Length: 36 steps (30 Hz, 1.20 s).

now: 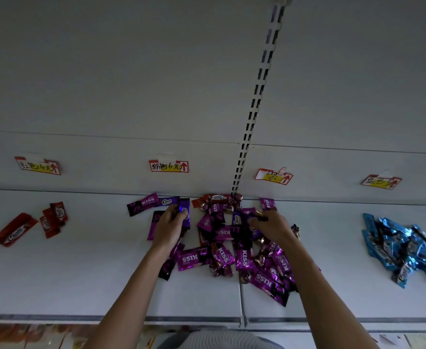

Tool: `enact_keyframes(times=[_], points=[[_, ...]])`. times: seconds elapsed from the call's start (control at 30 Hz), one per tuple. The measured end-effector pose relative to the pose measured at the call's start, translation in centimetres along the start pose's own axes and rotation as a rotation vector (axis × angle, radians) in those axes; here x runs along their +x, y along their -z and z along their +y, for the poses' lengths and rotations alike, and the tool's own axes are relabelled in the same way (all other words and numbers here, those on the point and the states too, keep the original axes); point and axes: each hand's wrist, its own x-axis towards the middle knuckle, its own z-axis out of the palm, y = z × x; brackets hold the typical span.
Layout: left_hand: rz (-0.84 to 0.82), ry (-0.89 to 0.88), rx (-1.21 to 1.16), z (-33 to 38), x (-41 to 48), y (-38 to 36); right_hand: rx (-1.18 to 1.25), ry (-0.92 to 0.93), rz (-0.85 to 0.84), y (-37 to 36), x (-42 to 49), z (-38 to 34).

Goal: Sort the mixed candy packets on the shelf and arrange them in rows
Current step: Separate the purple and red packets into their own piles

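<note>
A mixed heap of purple KISS packets [244,258] with small brown wrapped sweets lies in the middle of the white shelf [86,268]. My left hand [167,229] grips a dark purple packet [185,212] at the heap's left side. My right hand [273,226] pinches a small sweet or packet at the heap's upper right; what it is I cannot make out. Red Choco packets [53,217] lie at the left. A pile of blue packets [403,248] sits at the right. A few purple packets [144,204] lie by the back wall.
Four handwritten price labels are taped to the back wall, among them a middle label [168,166] and a right label [273,176]. A slotted upright rail [253,114] runs up the wall behind the heap. The shelf's front edge [55,317] lies close to my body.
</note>
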Motion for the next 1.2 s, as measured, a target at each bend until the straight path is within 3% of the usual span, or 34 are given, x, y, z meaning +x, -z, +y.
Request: enact_keyframes(times=[0.13, 0.27, 0.33, 0.43, 0.7, 0.93, 1.07, 1.2], points=[[-0.022, 0.092, -0.213, 0.4, -0.1, 0.1, -0.013, 0.043, 0.046, 0.2, -0.2, 0.4], [-0.02, 0.119, -0.319, 1.0, 0.0, -0.2, -0.068, 0.158, 0.441, -0.8, -0.8, 0.3], [-0.035, 0.106, -0.341, 1.3, 0.1, -0.1, -0.14, 0.178, 0.41, -1.9, -1.0, -0.5], [0.009, 0.094, -0.296, 1.3, 0.8, 0.1, -0.285, 0.031, 0.264, -3.7, -0.6, -1.5], [0.21, 0.013, 0.228, -0.5, 3.7, 3.7, -0.356, -0.02, 0.253, -5.4, 0.9, -4.4], [0.124, -0.225, 0.541, -1.2, 4.9, 4.3, -0.495, -0.025, 0.193, -4.5, 1.1, -5.8], [0.035, -0.175, 0.71, -1.3, 6.1, 4.1, -0.488, -0.036, 0.211, -4.1, 1.2, -5.4], [0.145, -0.241, 0.806, -1.8, 5.5, 3.8, -0.339, -0.051, 0.269, -3.8, 1.5, -4.1]])
